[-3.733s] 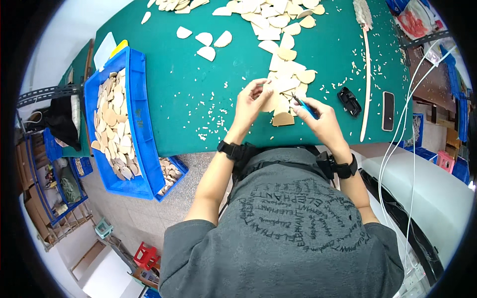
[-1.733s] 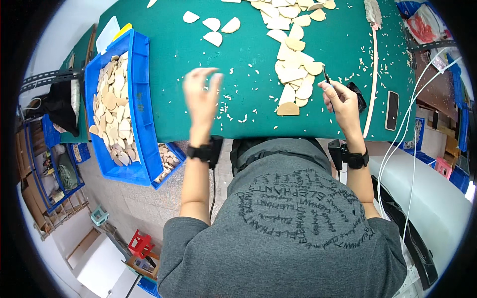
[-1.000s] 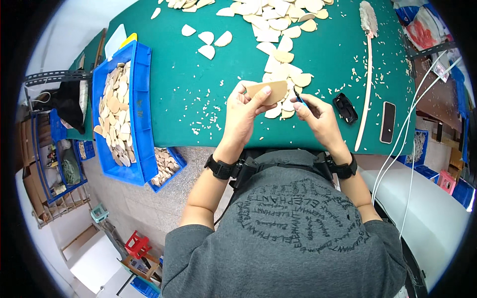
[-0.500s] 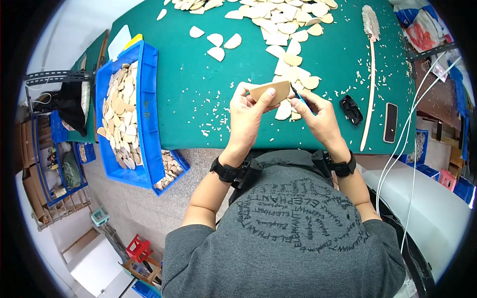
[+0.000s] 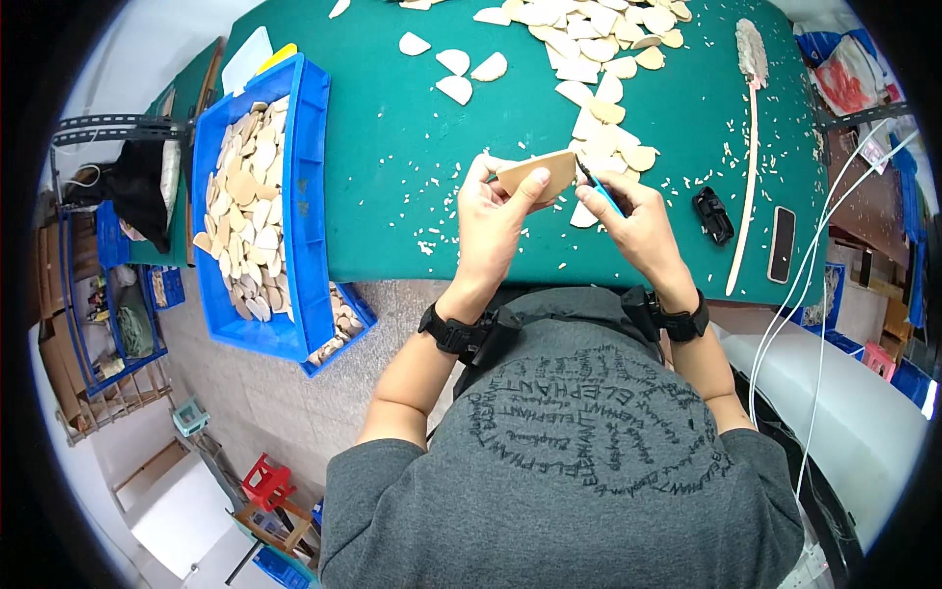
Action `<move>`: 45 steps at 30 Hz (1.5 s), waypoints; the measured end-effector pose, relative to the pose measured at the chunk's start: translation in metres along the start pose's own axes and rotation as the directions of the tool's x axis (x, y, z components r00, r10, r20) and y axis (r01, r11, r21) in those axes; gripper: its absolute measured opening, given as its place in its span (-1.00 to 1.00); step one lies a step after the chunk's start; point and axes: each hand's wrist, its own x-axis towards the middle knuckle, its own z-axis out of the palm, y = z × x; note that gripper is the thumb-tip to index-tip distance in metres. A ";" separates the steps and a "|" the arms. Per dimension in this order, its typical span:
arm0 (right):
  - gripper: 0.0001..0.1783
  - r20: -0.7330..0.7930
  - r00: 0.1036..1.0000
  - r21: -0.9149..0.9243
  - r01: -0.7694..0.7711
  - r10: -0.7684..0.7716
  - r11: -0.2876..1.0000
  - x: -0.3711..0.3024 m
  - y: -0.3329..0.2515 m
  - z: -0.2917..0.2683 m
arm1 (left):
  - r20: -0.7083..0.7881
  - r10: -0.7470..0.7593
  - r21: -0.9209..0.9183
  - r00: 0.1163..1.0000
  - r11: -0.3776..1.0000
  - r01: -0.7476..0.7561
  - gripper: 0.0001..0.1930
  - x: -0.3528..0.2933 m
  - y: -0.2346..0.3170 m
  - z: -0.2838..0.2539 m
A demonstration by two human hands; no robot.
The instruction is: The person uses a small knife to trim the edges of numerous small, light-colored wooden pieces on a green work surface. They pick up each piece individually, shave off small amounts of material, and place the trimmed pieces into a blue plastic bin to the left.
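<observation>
Fingers of the left hand [image 5: 491, 221] pinched a flat tan piece [image 5: 545, 175], tilted above the green-covered table [image 5: 392, 187]; the right hand [image 5: 643, 226] gripped a slim blue-handled tool [image 5: 605, 194], its dark tip at the piece's right edge, contact unclear. Half-round pieces [image 5: 606, 111] lay beyond; a blue plastic crate [image 5: 306, 177] at left held more.

Black lettering [image 5: 577, 432] repeats one word across the grey T-shirt [image 5: 549, 540].
</observation>
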 end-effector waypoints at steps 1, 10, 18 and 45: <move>-0.63 -0.010 0.999 -0.002 0.030 -0.030 1.000 0.000 0.000 0.004 | -0.003 0.006 0.002 1.000 1.000 -0.006 -0.75 -0.001 0.001 -0.002; -0.67 -0.004 1.000 0.025 -0.017 0.017 1.000 0.001 0.004 0.037 | -0.001 0.006 -0.015 1.000 1.000 -0.006 -0.76 0.000 0.002 -0.036; -0.74 -0.002 0.993 0.219 -0.114 0.117 0.969 0.000 -0.005 0.054 | -0.053 -0.064 -0.075 0.997 0.995 0.060 -0.75 -0.002 0.017 -0.069; -0.86 -0.215 0.976 0.022 0.033 -0.027 0.999 0.023 0.051 -0.039 | -0.665 0.455 0.145 0.592 0.857 -0.495 -0.51 0.006 0.087 -0.257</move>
